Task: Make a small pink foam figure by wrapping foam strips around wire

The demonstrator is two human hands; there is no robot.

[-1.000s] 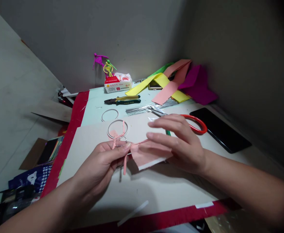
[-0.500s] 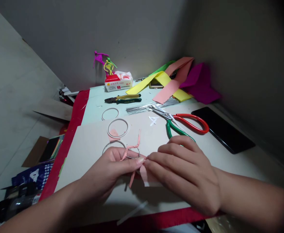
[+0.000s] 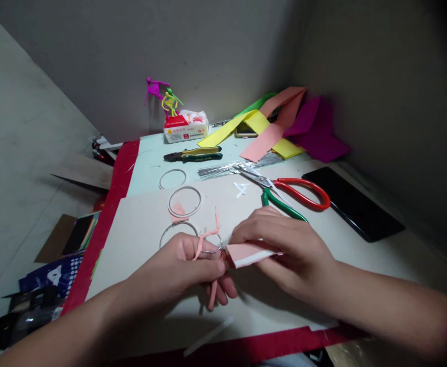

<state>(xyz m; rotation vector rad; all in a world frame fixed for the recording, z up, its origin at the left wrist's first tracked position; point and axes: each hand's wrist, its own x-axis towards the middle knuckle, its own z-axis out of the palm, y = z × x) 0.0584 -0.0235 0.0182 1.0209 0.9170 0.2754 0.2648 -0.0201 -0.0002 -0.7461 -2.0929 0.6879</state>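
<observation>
the left hand (image 3: 175,267) is closed in a tight pinch on a thin wire ring (image 3: 212,250) that has a twisted pink paper strip (image 3: 207,237) on it. one end of the strip sticks up above the fingers, and the other end hangs down below them. the right hand (image 3: 288,255) pinches a flat piece of pink paper (image 3: 248,254) with a white edge, and the piece sits just beside the left fingertips, right by the ring. both hands are over a big beige card (image 3: 142,244) with a red strip (image 3: 106,244) along its side. on the card, a wire ring (image 3: 168,227) sits partly behind the left hand, and another wire ring (image 3: 185,201) lies near it with a small pink scrap (image 3: 177,211) at its edge. scissors with red and green handles (image 3: 284,196) lie near the right hand, with tiny white paper bits (image 3: 240,189) by their blades. farther up are a bundle of thin wires (image 3: 238,169), pliers (image 3: 192,156), one more wire ring (image 3: 173,179), a tissue pack (image 3: 185,127) with little wire figures (image 3: 167,99) behind it, and a pile of yellow, pink and purple paper strips (image 3: 269,130). a black tablet (image 3: 351,204) lies on the right.
</observation>
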